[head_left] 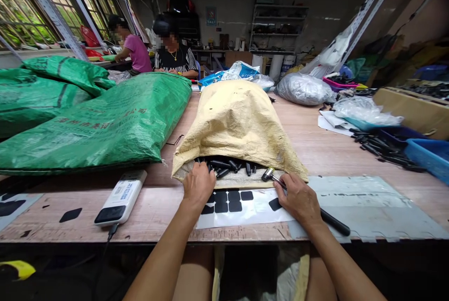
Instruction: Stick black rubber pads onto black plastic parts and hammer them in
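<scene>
A pale yellow woven sack (238, 118) lies on the table with its mouth toward me. Several black tube-like pieces (220, 165) show inside the opening. At the left side of that mouth is my left hand (199, 183), fingers curled in among the pieces; what they hold, if anything, is hidden. My right hand (298, 198) is closed around a small hammer (335, 222) with a black handle. The metal head points left, at the sack's front edge. Below the mouth lies a white sheet (261, 212) bearing black rounded-square stickers (221, 201).
Green woven sacks (140, 113) fill the left side. A white power bank (121, 198) with a cable lies near the table edge. To the right are a translucent plastic sheet (365, 202), black parts (382, 149) and a blue bin (430, 156). Two people (171, 60) sit beyond.
</scene>
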Tool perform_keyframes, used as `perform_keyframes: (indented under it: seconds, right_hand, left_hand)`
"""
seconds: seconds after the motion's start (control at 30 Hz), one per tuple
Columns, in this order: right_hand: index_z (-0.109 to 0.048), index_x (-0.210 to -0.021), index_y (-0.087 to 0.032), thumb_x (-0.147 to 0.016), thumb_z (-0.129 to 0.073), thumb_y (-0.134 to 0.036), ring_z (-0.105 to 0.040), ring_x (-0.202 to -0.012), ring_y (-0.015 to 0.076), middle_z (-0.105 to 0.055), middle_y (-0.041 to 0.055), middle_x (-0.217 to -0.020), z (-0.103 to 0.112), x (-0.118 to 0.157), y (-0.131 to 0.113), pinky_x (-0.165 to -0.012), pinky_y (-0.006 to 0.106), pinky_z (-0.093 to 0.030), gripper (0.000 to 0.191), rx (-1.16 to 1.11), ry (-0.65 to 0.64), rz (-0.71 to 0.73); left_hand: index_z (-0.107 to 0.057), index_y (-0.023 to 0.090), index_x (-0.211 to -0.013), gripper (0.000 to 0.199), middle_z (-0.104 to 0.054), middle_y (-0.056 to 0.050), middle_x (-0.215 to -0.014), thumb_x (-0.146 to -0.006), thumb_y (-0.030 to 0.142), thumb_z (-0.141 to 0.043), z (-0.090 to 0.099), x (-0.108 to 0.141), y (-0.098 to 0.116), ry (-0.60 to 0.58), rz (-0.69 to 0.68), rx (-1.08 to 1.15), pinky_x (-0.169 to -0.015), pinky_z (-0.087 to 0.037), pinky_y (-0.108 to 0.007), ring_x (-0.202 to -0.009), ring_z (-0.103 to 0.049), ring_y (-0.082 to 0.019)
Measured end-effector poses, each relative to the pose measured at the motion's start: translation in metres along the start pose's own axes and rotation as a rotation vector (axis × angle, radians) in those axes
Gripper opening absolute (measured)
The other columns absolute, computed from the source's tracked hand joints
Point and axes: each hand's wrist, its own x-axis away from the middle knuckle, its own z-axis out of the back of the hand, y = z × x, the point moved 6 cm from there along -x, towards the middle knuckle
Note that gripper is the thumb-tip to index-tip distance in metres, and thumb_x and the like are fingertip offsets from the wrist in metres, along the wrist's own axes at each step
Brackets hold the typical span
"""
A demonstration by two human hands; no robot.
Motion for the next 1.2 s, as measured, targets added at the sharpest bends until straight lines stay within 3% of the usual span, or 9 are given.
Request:
perform_keyframes:
  seconds: [0.13, 0.3, 0.37, 0.5, 0.6, 0.77, 0.9, 1.07, 1.2]
  right_hand:
    - [-0.057, -0.087, -0.022, -0.096, -0.051, -0.036, -0.056, -0.085, 0.0188, -0.06, 0.003, -0.086, -0.001, 0.0, 0.0, -0.073, 0.029, -0.036, 0.018, -0.008, -0.013, -0.004]
    - [-0.057, -0.088, -0.022, -0.096, -0.05, -0.038, -0.056, -0.085, 0.019, -0.061, 0.003, -0.087, 0.0, -0.001, 0.0, -0.072, 0.029, -0.035, 0.019, 0.001, -0.034, -0.023]
    - [-0.057, -0.088, -0.022, -0.096, -0.05, -0.038, -0.055, -0.085, 0.0192, -0.061, 0.0032, -0.088, 0.001, 0.0, 0.0, -0.071, 0.029, -0.035, 0.019, -0.001, -0.031, -0.026]
    - [-0.058, -0.089, -0.022, -0.095, -0.051, -0.037, -0.055, -0.084, 0.0192, -0.061, 0.0031, -0.087, 0.002, 0.001, 0.0, -0.071, 0.029, -0.034, 0.018, -0.011, -0.022, -0.023]
    - [-0.058, -0.089, -0.022, -0.095, -0.052, -0.035, -0.055, -0.084, 0.0191, -0.061, 0.0031, -0.087, 0.001, 0.0, 0.002, -0.071, 0.029, -0.035, 0.016, -0.033, -0.023, -0.014]
    - [-0.056, -0.087, -0.022, -0.097, -0.047, -0.029, -0.057, -0.087, 0.0196, -0.061, 0.0041, -0.086, 0.002, -0.004, 0.001, -0.076, 0.03, -0.039, 0.016, -0.058, -0.069, 0.035]
    - [-0.059, -0.097, -0.022, -0.1, -0.042, -0.032, -0.059, -0.085, 0.019, -0.063, 0.0052, -0.093, 0.026, -0.004, -0.006, -0.071, 0.029, -0.042, 0.02, -0.17, -0.009, -0.016]
    - [-0.062, -0.108, -0.023, -0.102, -0.043, -0.033, -0.064, -0.09, 0.0185, -0.066, 0.0053, -0.097, 0.054, 0.009, -0.033, -0.08, 0.03, -0.049, 0.023, -0.551, -0.04, -0.015]
    - [-0.062, -0.119, -0.024, -0.102, -0.041, -0.03, -0.066, -0.093, 0.0204, -0.068, 0.0074, -0.101, 0.059, 0.021, -0.053, -0.082, 0.033, -0.052, 0.028, -0.603, -0.091, 0.007]
  left_hand:
    - [-0.067, 0.012, -0.098, 0.025, -0.068, -0.02, -0.107, -0.092, 0.032, -0.053, -0.006, 0.0, -0.008, -0.105, 0.063, -0.081, -0.078, -0.049, -0.044, -0.095, -0.068, -0.036]
    - [-0.062, 0.021, -0.098, 0.014, -0.07, -0.007, -0.097, -0.092, 0.032, -0.057, 0.02, 0.031, 0.002, 0.037, -0.051, 0.096, -0.075, -0.046, -0.034, -0.092, -0.065, -0.027]
    - [-0.062, 0.024, -0.096, 0.011, -0.068, -0.002, -0.096, -0.087, 0.028, -0.065, 0.013, 0.044, 0.017, -0.003, -0.175, 0.259, -0.076, -0.044, -0.031, -0.091, -0.063, -0.022]
    - [-0.062, 0.023, -0.091, 0.015, -0.066, 0.0, -0.093, -0.08, 0.024, -0.072, -0.026, 0.062, 0.045, -0.165, -0.387, 0.472, -0.081, -0.044, -0.03, -0.093, -0.059, -0.02]
    - [-0.061, 0.022, -0.089, 0.013, -0.064, -0.002, -0.093, -0.08, 0.021, -0.071, -0.045, 0.066, 0.05, -0.143, -0.461, 0.503, -0.083, -0.043, -0.033, -0.094, -0.057, -0.021]
    - [-0.063, 0.022, -0.089, 0.014, -0.063, -0.001, -0.091, -0.078, 0.019, -0.071, -0.05, 0.064, 0.046, -0.137, -0.493, 0.556, -0.084, -0.043, -0.033, -0.092, -0.056, -0.021]
    - [-0.064, 0.022, -0.088, 0.013, -0.064, -0.001, -0.089, -0.077, 0.02, -0.071, -0.051, 0.062, 0.045, -0.164, -0.477, 0.572, -0.082, -0.043, -0.032, -0.09, -0.057, -0.02]
    - [-0.065, 0.022, -0.087, 0.013, -0.065, 0.0, -0.088, -0.077, 0.022, -0.073, -0.054, 0.061, 0.044, -0.165, -0.461, 0.572, -0.08, -0.042, -0.032, -0.088, -0.056, -0.02]
    - [-0.066, 0.022, -0.086, 0.013, -0.065, 0.0, -0.086, -0.075, 0.021, -0.075, -0.055, 0.06, 0.044, -0.167, -0.444, 0.572, -0.079, -0.041, -0.031, -0.087, -0.056, -0.02]
